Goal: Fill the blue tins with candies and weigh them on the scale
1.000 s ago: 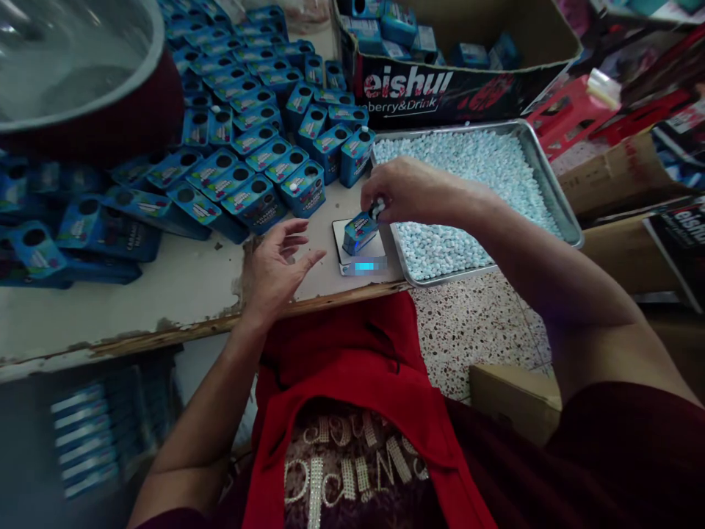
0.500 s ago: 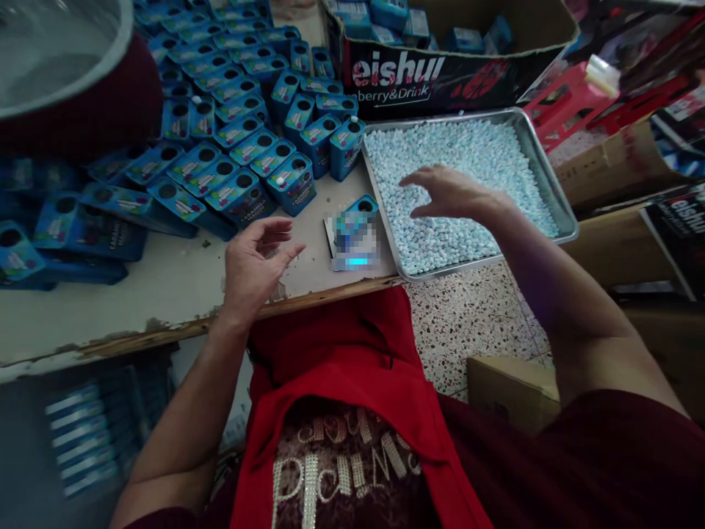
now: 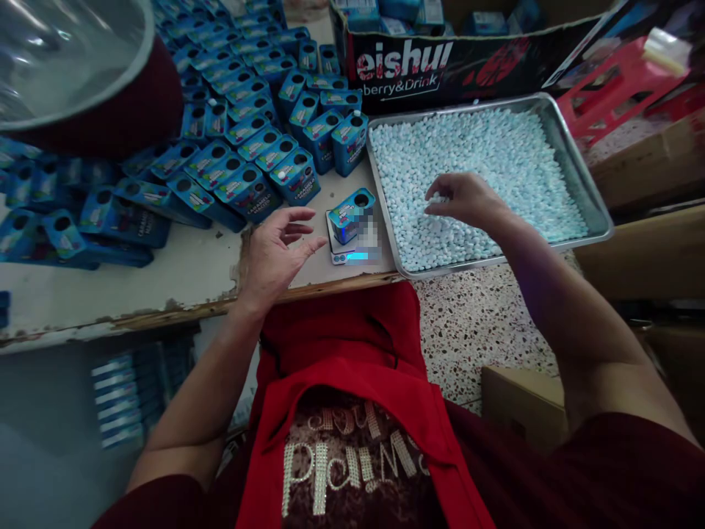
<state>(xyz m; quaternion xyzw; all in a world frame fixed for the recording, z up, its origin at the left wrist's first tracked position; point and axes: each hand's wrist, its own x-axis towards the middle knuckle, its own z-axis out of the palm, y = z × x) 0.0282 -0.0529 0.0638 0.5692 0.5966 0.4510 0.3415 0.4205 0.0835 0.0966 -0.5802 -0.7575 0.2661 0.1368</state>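
My left hand [image 3: 282,253] is held over the table's front edge, empty, with its thumb apart from the curved fingers. Just right of it, a blue candy box [image 3: 352,213] with a round dark hole in its top rests on a small digital scale [image 3: 338,257]; its lit display is blurred out. Over the metal tray [image 3: 393,253] is my right hand [image 3: 465,202], its fingers curled toward the thumb. Pale blue candies [image 3: 485,147] fill the tray, and a few show between those fingertips.
Rows of blue boxes [image 3: 247,191] crowd the table's left side. A large metal bowl [image 3: 148,44] stands at the upper left. Behind the tray is a black carton [image 3: 402,73] holding more boxes. A red plastic stand [image 3: 611,95] and cardboard boxes [image 3: 523,397] are at the right.
My right hand's fingers have drawn closer together over the candies. My left hand has moved slightly nearer the scale. The whole view has shifted a little.
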